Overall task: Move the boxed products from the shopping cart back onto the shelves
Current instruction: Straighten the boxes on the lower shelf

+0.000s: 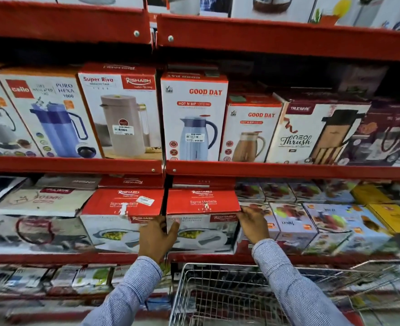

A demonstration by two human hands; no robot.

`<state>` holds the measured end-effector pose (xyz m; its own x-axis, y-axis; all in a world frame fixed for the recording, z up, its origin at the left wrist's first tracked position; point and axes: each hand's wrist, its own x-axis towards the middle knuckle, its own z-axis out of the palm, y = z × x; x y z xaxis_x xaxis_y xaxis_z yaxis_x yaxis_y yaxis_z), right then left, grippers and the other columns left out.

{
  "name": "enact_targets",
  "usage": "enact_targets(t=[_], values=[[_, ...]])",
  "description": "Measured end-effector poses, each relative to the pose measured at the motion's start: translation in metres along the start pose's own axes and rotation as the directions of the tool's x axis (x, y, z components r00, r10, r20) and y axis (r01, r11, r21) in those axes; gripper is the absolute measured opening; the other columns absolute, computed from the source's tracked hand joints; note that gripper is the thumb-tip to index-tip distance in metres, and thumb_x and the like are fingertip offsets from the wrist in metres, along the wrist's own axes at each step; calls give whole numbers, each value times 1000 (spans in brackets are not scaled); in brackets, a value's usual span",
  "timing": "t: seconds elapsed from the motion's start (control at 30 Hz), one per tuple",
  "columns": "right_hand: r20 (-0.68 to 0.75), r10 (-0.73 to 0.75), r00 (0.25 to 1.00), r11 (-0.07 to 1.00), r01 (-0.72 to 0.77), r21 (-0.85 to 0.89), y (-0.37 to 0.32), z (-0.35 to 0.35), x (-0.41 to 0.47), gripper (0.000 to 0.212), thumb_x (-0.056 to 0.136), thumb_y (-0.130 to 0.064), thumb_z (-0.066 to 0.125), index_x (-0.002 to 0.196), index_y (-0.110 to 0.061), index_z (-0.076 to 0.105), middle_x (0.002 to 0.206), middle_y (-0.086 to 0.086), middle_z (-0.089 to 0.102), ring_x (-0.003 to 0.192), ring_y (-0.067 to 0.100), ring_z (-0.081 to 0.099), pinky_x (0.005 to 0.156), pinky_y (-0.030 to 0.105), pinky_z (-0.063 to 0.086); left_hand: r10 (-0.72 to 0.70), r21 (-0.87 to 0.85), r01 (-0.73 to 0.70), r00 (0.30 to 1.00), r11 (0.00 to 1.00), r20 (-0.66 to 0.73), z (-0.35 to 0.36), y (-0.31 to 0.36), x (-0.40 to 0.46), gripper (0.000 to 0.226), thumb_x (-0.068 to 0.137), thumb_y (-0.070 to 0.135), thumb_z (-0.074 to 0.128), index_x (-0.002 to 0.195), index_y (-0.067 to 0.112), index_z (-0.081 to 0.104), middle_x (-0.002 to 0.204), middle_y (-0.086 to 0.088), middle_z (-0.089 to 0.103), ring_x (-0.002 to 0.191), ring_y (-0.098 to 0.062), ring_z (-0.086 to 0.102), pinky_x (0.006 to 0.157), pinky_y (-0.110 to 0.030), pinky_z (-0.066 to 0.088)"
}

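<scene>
A red and white Rishabh Sigma Marbella box point(202, 208) sits on the lower red shelf point(114, 258), beside a matching box point(121, 208) on its left. My left hand point(157, 236) presses on the box's lower left front corner. My right hand point(253, 222) grips its right edge near the top. Both arms wear striped blue sleeves. The wire shopping cart point(220, 300) stands below my arms; I see no box inside it.
The middle shelf holds upright flask boxes: Cello point(46, 114), Super Riva point(121, 111), Good Day point(194, 116), Trueware point(311, 130). Juicer boxes point(295, 224) crowd the right of the held box. Small packs fill the bottom shelf at left.
</scene>
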<state>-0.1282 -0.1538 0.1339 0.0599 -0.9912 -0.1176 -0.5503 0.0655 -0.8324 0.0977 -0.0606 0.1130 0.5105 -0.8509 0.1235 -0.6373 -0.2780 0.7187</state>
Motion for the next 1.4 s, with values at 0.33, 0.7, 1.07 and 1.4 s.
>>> enact_targets(t=[0.33,0.7,1.07,1.4], values=[[-68,104,992,989,-96,114,-6,-6,-23,35,96,-10,48,128,-11,62,121,13,67,117,35,59,96,38,48,0,-84,2,1000,997,26,0,5,-2,27,90,30,65,94,3,70,75,3,63,69,-29,71,74,-40,60],[-25,98,995,987,-94,131,6,-8,-17,34,95,-14,46,122,-15,66,117,5,69,94,24,63,84,30,48,-69,-111,68,998,991,-7,5,-2,1,29,90,29,66,102,3,73,88,-9,77,67,-19,65,74,-26,51],[59,-9,998,983,20,-185,42,-76,41,50,89,7,43,134,-12,54,137,9,58,115,34,61,92,39,53,5,-227,25,991,973,130,71,18,-48,5,84,22,73,83,21,78,79,9,76,67,12,66,73,-15,57],[542,24,840,526,450,-721,51,-96,94,120,64,-52,81,154,-16,10,164,5,12,149,27,20,118,32,23,-126,-116,206,868,972,480,168,80,-55,27,81,36,70,104,21,74,94,-5,79,83,-23,74,73,-25,54]])
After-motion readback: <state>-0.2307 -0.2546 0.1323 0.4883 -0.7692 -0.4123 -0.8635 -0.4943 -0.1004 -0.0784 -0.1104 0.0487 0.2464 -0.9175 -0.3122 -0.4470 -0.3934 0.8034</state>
